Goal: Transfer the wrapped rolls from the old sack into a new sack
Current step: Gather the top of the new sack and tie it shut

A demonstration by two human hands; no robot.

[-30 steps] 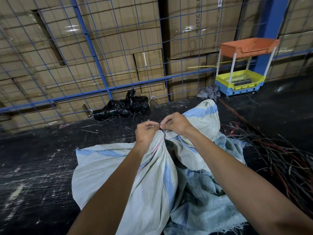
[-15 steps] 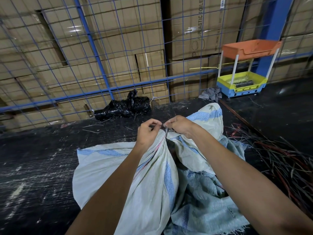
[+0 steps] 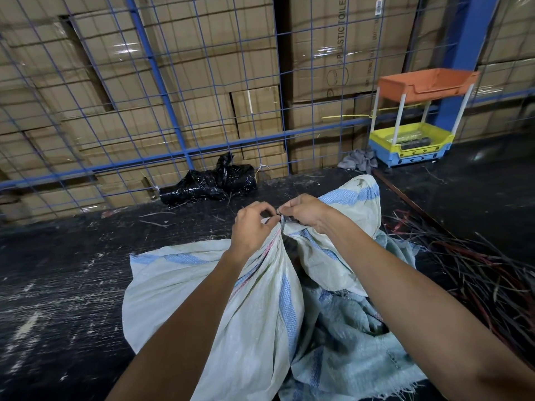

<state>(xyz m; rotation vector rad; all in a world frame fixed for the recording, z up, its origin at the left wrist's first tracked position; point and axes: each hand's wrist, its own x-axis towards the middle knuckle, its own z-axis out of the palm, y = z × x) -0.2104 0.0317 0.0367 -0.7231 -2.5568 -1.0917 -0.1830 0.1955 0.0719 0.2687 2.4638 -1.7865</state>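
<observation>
My left hand (image 3: 251,227) and right hand (image 3: 305,211) both pinch a thin dark tie (image 3: 281,219) at the bunched neck of the pale woven plastic sack with blue stripes (image 3: 254,308). It slumps crinkled on the scuffed black floor (image 3: 58,285), over a frayed grey-blue woven sack (image 3: 353,351). I can't see any rolls.

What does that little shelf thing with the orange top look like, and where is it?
Look along the blue wire fence to the thick blue post at the far right. The small plastic rack stands on the floor at its foot. Only it is brightly coloured: orange tray on top, yellow and blue below, white legs.
</observation>
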